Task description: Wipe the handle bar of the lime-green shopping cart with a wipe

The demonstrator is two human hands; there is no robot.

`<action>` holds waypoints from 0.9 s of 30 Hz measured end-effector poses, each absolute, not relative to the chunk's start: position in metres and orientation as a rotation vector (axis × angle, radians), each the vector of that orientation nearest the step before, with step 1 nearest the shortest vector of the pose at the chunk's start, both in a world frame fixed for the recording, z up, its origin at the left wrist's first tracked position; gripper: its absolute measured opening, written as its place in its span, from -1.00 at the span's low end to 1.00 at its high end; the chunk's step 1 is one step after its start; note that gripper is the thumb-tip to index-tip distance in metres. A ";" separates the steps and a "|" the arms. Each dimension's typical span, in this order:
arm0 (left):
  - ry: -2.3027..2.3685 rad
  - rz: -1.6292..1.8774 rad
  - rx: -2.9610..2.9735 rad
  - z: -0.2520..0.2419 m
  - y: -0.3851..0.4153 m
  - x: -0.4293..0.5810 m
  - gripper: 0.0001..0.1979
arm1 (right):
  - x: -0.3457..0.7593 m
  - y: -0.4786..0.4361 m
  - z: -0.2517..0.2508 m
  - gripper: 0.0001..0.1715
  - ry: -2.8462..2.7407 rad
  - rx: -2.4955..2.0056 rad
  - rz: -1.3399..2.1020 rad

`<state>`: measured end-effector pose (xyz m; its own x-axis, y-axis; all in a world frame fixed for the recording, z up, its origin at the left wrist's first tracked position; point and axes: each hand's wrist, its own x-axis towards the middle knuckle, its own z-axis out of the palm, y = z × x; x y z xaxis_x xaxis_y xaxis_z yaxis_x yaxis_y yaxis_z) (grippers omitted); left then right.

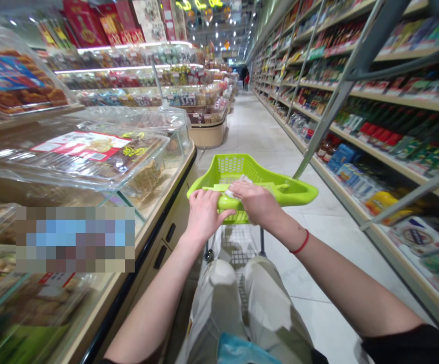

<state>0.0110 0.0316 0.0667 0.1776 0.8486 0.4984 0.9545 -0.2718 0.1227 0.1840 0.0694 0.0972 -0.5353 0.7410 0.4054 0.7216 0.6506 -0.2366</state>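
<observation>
A lime-green shopping cart (pixel 297 194) stands in front of my knees, its perforated basket facing up the aisle. My left hand (pixel 204 210) grips the left part of its handle, fingers over the top and thumb stretched along the near side. In my right hand (pixel 256 201) is a crumpled white wipe (pixel 245 179), pressed against the middle of the handle; the fingers partly cover it. A red cord bracelet (pixel 302 242) circles my right wrist. On my lap lies a light blue packet (pixel 244 349), cut off by the bottom edge.
On the left, a wooden display counter (pixel 183 189) with glass dividers carries clear-lidded food boxes (pixel 101 151). Stocked shelves (pixel 397 96) with slanting metal rails line the right. A tiled aisle (pixel 238 121) runs between them, with a distant person (pixel 246 80) at its far end.
</observation>
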 end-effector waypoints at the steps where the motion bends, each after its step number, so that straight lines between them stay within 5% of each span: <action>1: -1.744 -0.715 -2.236 0.067 0.032 0.011 -0.62 | 0.181 0.076 0.104 -0.67 -2.414 -1.253 0.084; 13: -1.748 -0.727 -2.227 0.067 0.031 0.011 -0.61 | 0.157 0.084 0.121 -0.51 -2.418 -1.593 0.098; 19: -1.784 -0.724 -2.221 0.068 0.033 0.011 -0.60 | 0.179 0.081 0.105 -0.56 -2.386 -1.380 0.093; 27: -1.782 -0.723 -2.232 0.069 0.034 0.010 -0.59 | 0.212 0.094 0.119 -0.58 -2.282 -1.767 0.128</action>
<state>0.0100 0.0338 0.0691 0.1560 0.8602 0.4856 0.9553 -0.2564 0.1474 0.2120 0.0945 0.1188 -0.2319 0.9620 0.1443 0.9399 0.2598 -0.2215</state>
